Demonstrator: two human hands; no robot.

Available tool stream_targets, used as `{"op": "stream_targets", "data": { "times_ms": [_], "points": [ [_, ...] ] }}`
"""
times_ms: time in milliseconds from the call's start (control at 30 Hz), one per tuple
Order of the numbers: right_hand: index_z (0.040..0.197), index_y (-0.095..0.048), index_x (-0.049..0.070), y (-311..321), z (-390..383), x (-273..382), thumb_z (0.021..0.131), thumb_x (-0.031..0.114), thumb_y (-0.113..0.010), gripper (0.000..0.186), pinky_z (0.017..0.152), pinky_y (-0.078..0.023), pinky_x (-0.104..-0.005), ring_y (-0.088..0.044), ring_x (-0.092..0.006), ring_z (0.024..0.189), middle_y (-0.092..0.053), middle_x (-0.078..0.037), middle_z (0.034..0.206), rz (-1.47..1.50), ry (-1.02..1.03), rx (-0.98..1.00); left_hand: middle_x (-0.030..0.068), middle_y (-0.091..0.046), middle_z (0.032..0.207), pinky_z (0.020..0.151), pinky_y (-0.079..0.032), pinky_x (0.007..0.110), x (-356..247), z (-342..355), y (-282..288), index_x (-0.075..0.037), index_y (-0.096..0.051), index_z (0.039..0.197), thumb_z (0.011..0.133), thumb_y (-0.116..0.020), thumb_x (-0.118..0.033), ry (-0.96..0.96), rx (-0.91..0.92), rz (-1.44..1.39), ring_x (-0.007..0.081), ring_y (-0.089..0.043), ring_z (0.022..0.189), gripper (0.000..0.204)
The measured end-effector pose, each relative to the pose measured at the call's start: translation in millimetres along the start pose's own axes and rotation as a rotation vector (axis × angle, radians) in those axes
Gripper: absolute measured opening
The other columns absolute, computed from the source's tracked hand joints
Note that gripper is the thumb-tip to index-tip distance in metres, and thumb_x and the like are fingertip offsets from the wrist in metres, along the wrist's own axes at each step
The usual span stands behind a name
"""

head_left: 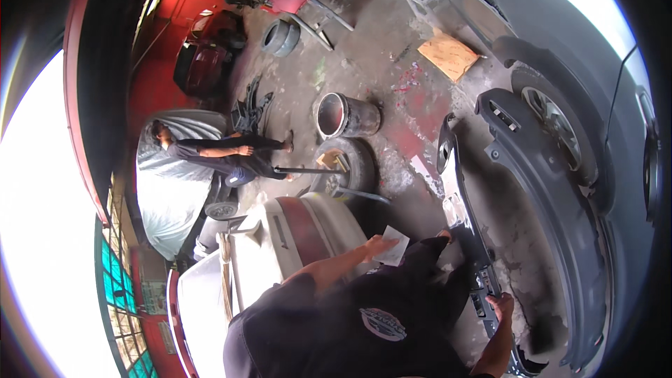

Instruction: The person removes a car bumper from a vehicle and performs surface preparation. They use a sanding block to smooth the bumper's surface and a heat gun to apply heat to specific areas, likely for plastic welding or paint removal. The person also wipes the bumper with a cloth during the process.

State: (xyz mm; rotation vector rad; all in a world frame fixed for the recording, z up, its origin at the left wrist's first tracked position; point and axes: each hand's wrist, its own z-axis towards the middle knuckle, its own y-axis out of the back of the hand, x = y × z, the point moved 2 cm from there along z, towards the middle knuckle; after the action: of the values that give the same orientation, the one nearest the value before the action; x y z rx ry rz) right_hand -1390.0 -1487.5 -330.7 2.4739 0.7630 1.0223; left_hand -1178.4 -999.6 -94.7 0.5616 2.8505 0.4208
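My left hand (380, 246) is closed on a pale grey, roughly square sheet (394, 247), held by one edge in front of my dark shirt. The frame does not show what material it is. Lower right, my right hand (501, 304) grips the edge of a long, narrow dark bumper (467, 227), which stretches away from me along the floor. A light, glossy patch shows partway along it. Beside it on the right lies a larger dark grey bumper (549, 189).
A grey car (595, 21) with its wheel (553, 115) fills the right. Ahead are a stained bucket (360, 117), a tyre (360, 161) and flattened cardboard (449, 54). A white and red vehicle panel (301, 231) stands at my left. Another person (217, 154) walks farther left.
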Motion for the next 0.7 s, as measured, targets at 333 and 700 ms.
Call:
{"op": "stream_targets", "data": {
  "times_ms": [333, 700],
  "points": [
    [0.078, -0.065, -0.004, 45, -61, 163, 0.064, 0.049, -0.087, 0.059, 0.067, -0.052, -0.0488, -0.067, -0.0445, 0.075, -0.067, -0.027, 0.077, -0.068, 0.108, -0.086, 0.0111, -0.066, 0.127, 0.104, -0.043, 0.043, 33, -7, -10, -0.005, -0.065, 0.127, 0.087, -0.072, -0.05, -0.101, 0.162, -0.114, 0.0282, -0.061, 0.121, 0.061],
    [0.072, -0.064, -0.003, 80, -99, 229, 0.072, 0.04, -0.083, 0.047, 0.064, -0.049, -0.0447, -0.065, -0.036, 0.066, -0.066, -0.021, 0.07, 0.066, 0.239, -0.157, 0.0142, -0.071, 0.108, 0.086, -0.055, 0.045, 74, 21, -12, 0.002, -0.065, 0.122, 0.088, -0.074, -0.038, -0.34, 0.212, -0.439, 0.0293, -0.07, 0.097, 0.053]
  ]
}}
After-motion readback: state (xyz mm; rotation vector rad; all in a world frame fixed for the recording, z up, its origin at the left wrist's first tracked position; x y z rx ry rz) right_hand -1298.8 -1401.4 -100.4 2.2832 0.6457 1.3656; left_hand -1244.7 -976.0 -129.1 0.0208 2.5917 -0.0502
